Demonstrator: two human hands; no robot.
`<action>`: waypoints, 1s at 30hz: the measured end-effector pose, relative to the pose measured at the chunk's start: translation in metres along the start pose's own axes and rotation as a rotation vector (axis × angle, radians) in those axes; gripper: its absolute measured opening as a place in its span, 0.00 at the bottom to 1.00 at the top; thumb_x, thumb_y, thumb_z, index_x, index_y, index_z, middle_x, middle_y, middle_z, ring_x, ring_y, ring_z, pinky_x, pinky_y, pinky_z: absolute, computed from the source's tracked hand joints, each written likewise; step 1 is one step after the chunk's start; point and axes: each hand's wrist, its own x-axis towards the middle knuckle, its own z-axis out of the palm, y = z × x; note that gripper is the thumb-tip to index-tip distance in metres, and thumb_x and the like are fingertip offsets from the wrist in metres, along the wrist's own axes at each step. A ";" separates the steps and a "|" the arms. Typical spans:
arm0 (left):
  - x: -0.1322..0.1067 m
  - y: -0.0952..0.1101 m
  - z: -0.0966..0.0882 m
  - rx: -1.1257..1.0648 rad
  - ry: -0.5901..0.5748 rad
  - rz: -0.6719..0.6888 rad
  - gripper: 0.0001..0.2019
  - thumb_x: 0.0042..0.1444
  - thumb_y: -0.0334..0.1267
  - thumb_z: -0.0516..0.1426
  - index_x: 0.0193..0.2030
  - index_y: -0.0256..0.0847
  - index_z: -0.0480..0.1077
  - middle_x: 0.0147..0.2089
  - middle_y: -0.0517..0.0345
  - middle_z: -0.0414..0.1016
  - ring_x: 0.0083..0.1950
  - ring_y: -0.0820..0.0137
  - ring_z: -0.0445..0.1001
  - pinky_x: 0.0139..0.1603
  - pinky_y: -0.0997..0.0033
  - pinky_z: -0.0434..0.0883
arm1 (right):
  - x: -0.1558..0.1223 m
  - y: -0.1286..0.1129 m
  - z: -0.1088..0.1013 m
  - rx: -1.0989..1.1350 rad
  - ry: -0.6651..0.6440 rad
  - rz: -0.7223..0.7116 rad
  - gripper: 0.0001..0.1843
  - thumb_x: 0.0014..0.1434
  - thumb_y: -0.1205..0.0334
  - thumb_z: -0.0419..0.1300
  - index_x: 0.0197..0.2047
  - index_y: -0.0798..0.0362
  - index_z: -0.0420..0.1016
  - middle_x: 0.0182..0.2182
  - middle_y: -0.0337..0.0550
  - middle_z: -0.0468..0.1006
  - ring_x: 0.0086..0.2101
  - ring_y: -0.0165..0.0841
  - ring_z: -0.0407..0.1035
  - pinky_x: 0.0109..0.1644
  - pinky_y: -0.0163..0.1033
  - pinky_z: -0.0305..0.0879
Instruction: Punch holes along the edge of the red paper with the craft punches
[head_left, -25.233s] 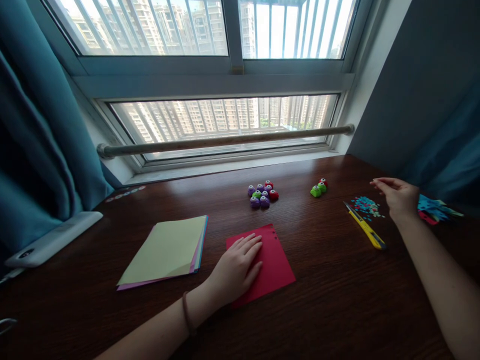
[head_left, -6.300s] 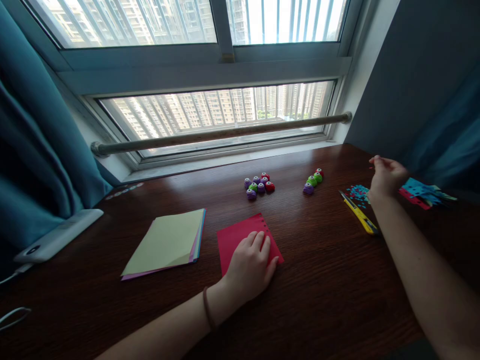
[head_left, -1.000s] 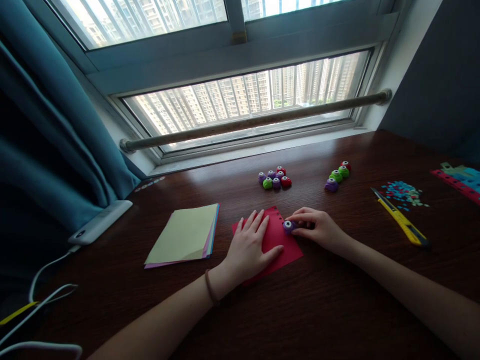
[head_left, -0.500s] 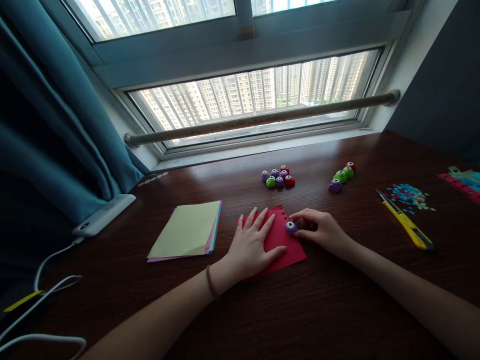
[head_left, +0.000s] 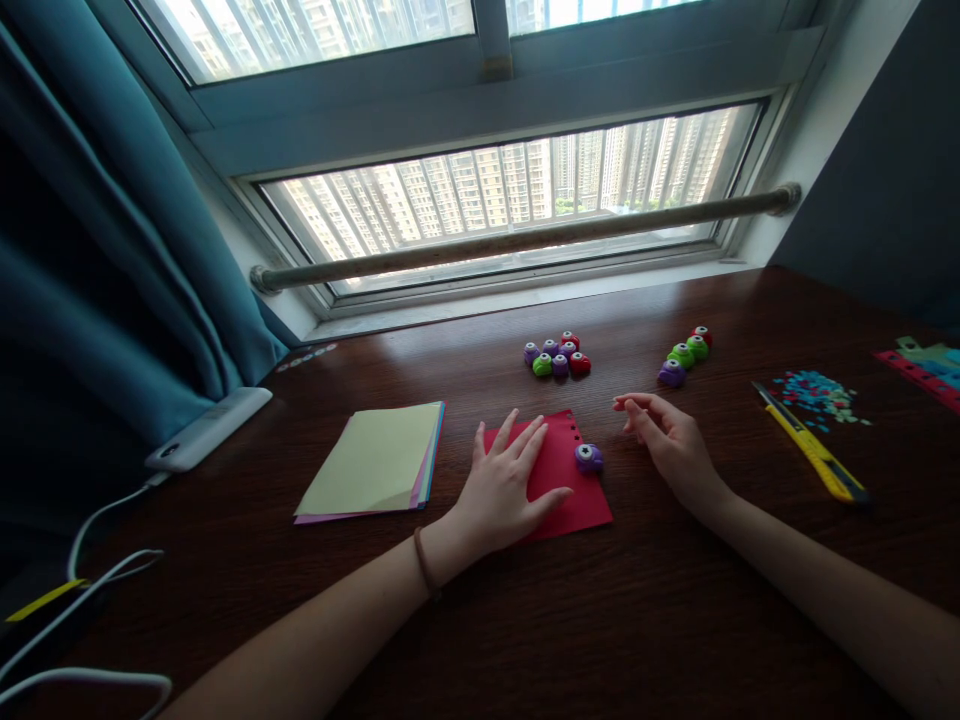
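My left hand point(head_left: 504, 485) lies flat with fingers spread on a sheet of red paper point(head_left: 559, 475), pressing it to the table. Along the paper's upper right edge runs a row of small punched holes. A purple craft punch point(head_left: 589, 458) with a star on its white top sits on that right edge, untouched by either hand. To the right of the punch, my right hand point(head_left: 671, 440) hovers over the table, its thumb and fingers curled together in a pinch. Whatever may be between those fingertips is too small to make out.
Several craft punches point(head_left: 559, 358) cluster behind the paper, with another row of punches point(head_left: 683, 352) further right. A yellow utility knife point(head_left: 814, 445) lies beside paper confetti point(head_left: 817, 393). Left is a stack of coloured paper point(head_left: 375, 458); beyond it, a white power bank point(head_left: 210, 430) with a cable.
My right hand has let go of the purple punch and moved right, fingers drawn together. The punch stays on the paper's edge. My left hand keeps its place, with its fingers slightly shifted.
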 end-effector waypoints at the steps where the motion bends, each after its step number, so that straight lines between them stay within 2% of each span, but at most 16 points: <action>1: 0.000 0.000 -0.001 0.004 0.049 0.005 0.34 0.58 0.57 0.50 0.65 0.38 0.50 0.66 0.52 0.54 0.68 0.51 0.43 0.63 0.37 0.40 | 0.001 0.000 0.000 0.028 0.017 0.007 0.22 0.57 0.44 0.55 0.42 0.56 0.72 0.30 0.42 0.72 0.27 0.30 0.62 0.31 0.36 0.58; 5: -0.001 0.000 0.000 0.009 0.231 0.058 0.24 0.61 0.49 0.50 0.57 0.33 0.62 0.54 0.45 0.70 0.60 0.55 0.61 0.61 0.49 0.54 | 0.002 0.003 0.000 0.081 0.050 0.016 0.20 0.59 0.46 0.54 0.39 0.56 0.73 0.31 0.42 0.72 0.26 0.28 0.60 0.30 0.35 0.55; 8: -0.003 0.000 0.003 0.000 0.227 0.104 0.22 0.61 0.47 0.50 0.55 0.33 0.65 0.47 0.46 0.74 0.54 0.56 0.68 0.58 0.51 0.58 | 0.003 0.005 0.000 0.085 0.049 0.020 0.20 0.59 0.47 0.54 0.39 0.56 0.73 0.31 0.42 0.72 0.26 0.28 0.60 0.31 0.36 0.55; 10: -0.003 0.000 0.003 0.011 0.226 0.111 0.22 0.61 0.47 0.51 0.55 0.33 0.64 0.49 0.46 0.74 0.55 0.54 0.67 0.59 0.49 0.57 | 0.003 0.006 0.000 0.089 0.047 0.023 0.20 0.59 0.47 0.54 0.39 0.56 0.73 0.32 0.43 0.72 0.27 0.29 0.60 0.31 0.36 0.55; 13: -0.003 0.002 -0.001 0.024 0.288 0.151 0.21 0.60 0.46 0.52 0.55 0.33 0.65 0.52 0.46 0.72 0.58 0.53 0.64 0.59 0.48 0.56 | 0.003 0.007 -0.001 0.096 0.058 0.035 0.20 0.59 0.46 0.53 0.39 0.56 0.72 0.32 0.44 0.73 0.27 0.30 0.60 0.31 0.37 0.55; 19: -0.009 0.011 -0.017 -0.028 0.427 0.432 0.15 0.57 0.36 0.54 0.51 0.37 0.68 0.49 0.52 0.75 0.56 0.58 0.67 0.60 0.53 0.59 | -0.002 0.002 0.000 0.048 0.089 -0.023 0.18 0.61 0.48 0.52 0.39 0.55 0.72 0.34 0.44 0.73 0.29 0.31 0.62 0.33 0.37 0.58; 21: -0.011 0.014 -0.020 -0.036 0.452 0.485 0.14 0.56 0.34 0.55 0.50 0.38 0.69 0.46 0.53 0.76 0.53 0.59 0.69 0.59 0.54 0.61 | -0.005 -0.001 0.000 0.007 0.076 -0.063 0.18 0.62 0.48 0.51 0.39 0.55 0.72 0.33 0.43 0.73 0.30 0.31 0.63 0.35 0.37 0.59; 26: -0.010 0.012 -0.016 -0.064 0.433 0.445 0.13 0.55 0.31 0.54 0.48 0.37 0.69 0.45 0.54 0.76 0.52 0.60 0.70 0.56 0.56 0.64 | -0.012 -0.006 0.004 -0.049 -0.016 -0.136 0.16 0.62 0.51 0.51 0.41 0.54 0.71 0.34 0.44 0.75 0.32 0.32 0.67 0.37 0.37 0.62; 30: -0.005 0.008 -0.010 -0.044 0.299 0.323 0.17 0.58 0.36 0.52 0.53 0.36 0.67 0.52 0.52 0.72 0.59 0.58 0.64 0.61 0.53 0.57 | -0.013 -0.004 0.007 -0.100 -0.085 -0.124 0.15 0.60 0.52 0.54 0.43 0.54 0.70 0.36 0.45 0.76 0.34 0.35 0.69 0.37 0.39 0.65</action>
